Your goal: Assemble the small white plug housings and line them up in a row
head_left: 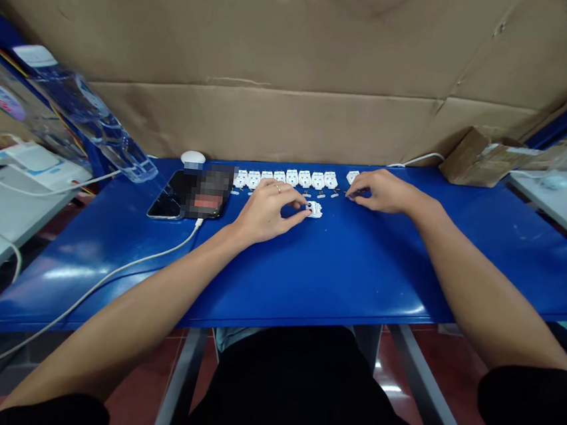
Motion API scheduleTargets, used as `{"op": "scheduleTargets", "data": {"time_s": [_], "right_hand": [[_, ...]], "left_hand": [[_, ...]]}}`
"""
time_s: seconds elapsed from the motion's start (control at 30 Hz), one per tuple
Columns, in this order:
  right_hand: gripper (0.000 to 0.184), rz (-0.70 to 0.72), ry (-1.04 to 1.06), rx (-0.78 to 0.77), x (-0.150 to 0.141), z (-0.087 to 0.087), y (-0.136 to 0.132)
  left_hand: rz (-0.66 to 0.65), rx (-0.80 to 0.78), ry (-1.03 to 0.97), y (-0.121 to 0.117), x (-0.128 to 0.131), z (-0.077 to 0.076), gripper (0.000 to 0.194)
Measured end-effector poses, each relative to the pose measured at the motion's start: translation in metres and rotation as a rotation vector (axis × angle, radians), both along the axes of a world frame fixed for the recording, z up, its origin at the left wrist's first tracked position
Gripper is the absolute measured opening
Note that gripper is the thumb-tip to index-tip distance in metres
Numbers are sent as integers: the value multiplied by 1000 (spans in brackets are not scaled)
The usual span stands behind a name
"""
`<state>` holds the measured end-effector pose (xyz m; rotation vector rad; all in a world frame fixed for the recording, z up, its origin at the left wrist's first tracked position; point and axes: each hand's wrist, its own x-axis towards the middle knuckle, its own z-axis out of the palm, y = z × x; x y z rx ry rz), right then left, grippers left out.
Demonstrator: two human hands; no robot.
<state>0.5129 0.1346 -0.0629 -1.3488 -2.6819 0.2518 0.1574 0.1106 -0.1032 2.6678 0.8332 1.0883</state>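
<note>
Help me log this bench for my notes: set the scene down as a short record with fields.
Surface: blue table
Left hand: thumb and finger pinching the left end of a white part
Right hand: fingertips low over the table, beside a separate white piece; grip unclear
Between the hands, farther back: row of white parts, small pieces in front
Left side: dark phone, clear bottle with white cap
Right side: cardboard box
Backdrop: brown cardboard

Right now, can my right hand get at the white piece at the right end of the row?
Probably yes: your right hand is close beside that white piece, and nothing I can see stands between them.
</note>
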Motion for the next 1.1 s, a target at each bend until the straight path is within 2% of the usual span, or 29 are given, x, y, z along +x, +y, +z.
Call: {"op": "scheduleTargets", "data": {"time_s": [0.3,0.5,0.7,0.8,0.97,1.1], "right_hand": [[25,-53,-18,-5,1,1,1],[26,-26,-9,21,-1,-2,2],[27,0,38,47,-10,-3,-3],[27,11,44,64,-11,-4,-4],[22,35,78,68,-10,-4,-3],[18,54,62,74,-9,-5,-1]], "left_hand": [[-73,84,-6,-3,-1,4,23],[-85,59,61,-1,-2,6,23],[-197,63,69,-2,-2,5,18],[-212,69,65,-1,-2,4,18],[-258,205,-30,2,-1,2,15],[-244,274,-75,3,1,3,15]]}}
